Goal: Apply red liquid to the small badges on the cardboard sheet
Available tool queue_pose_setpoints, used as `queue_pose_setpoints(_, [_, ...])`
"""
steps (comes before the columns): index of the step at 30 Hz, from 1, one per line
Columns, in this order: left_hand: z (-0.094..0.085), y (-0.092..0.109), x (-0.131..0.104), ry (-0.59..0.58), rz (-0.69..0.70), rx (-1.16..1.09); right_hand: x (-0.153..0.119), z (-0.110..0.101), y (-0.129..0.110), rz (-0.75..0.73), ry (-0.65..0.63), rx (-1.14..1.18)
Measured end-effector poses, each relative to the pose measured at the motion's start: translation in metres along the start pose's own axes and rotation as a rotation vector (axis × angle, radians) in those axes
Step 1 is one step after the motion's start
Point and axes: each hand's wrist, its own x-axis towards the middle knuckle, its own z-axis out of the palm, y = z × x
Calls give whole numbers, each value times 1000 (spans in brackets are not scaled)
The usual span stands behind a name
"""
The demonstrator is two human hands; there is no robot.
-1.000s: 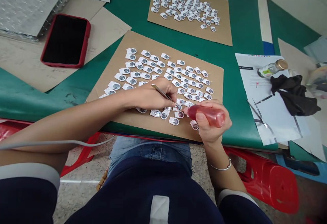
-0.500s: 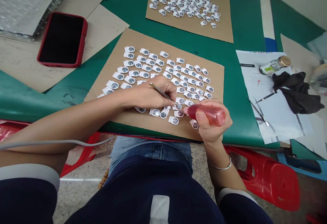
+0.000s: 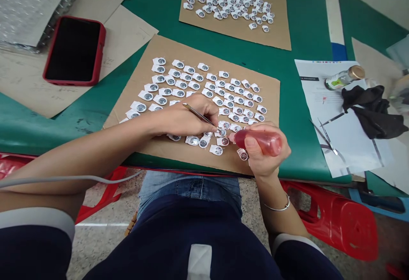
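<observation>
My left hand is closed on a pair of thin metal tweezers, its fingertips low over the small parts. In my right hand is a squeeze bottle of red liquid, its nozzle pointing left at a small round part. Many such silver discs on white tabs lie in loose rows on a brown cardboard sheet. My left hand and forearm hide some of them. Another disc lies near the sheet's front edge, and one more is partly behind my right hand.
A second cardboard sheet with more discs lies farther back. At left are a red-cased phone and bubble wrap. At right, papers carry a small glass jar, black cloth and metal tweezers. A red stool stands below.
The view has shifted slightly, so the phone and sheets sit a little farther left. Both hands keep their holds and have barely moved.
</observation>
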Motion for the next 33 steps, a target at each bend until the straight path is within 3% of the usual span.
queue_pose_setpoints(23, [-2,0,0,-16,-57,23,1,0,1,42,17,4])
queue_pose_setpoints(33, [-1,-2,0,10,-4,24,2,-1,0,46,31,-32])
